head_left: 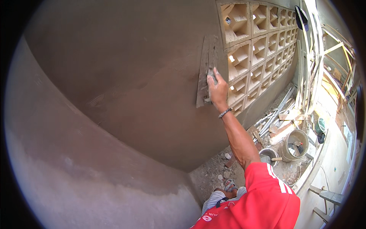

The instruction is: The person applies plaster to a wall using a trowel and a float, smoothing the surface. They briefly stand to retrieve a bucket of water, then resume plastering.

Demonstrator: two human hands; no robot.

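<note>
Float (204, 72) gripped by the right hand (219, 91), fingers closed on it, sits just left of the vent-block panel (251, 38); uneven tilt could gouge the plaster (152, 103). Left hand unseen.

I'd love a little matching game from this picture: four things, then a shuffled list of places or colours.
1. Long trowel
2. Bracelet
3. Sleeve
4. Big bucket

A. Red with white stripes
B. On the ground
C. Held in the right hand
D. Around the wrist

Pairs: 1-C, 2-D, 3-A, 4-B
</note>
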